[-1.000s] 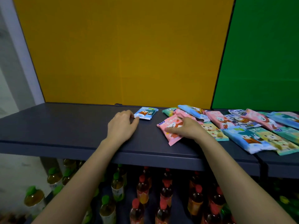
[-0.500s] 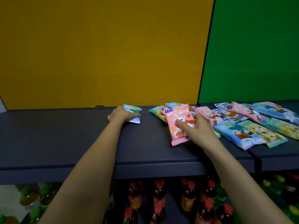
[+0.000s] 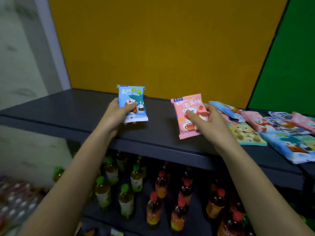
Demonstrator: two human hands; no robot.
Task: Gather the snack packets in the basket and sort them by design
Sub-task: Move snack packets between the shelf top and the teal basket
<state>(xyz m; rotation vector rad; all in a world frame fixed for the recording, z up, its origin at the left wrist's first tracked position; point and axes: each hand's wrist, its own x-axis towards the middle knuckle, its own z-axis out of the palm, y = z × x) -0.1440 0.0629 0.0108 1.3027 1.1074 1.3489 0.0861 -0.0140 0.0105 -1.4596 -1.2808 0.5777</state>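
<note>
You hold the glossy blue snack packet printed with a bear and rabbit (image 3: 132, 103) upright over the dark grey shelf (image 3: 68, 113), pinched between the thumb and curled fingers of your left hand (image 3: 117, 114). Your right hand (image 3: 209, 123) pinches the pink bear-print packet (image 3: 188, 114) likewise, tilted. You seem mid-sort, comparing designs. Next, each needs its own spot, apart from the mixed heap of packets (image 3: 272, 130). No basket shows. Half a second ago the blue packet sat low on the shelf.
</note>
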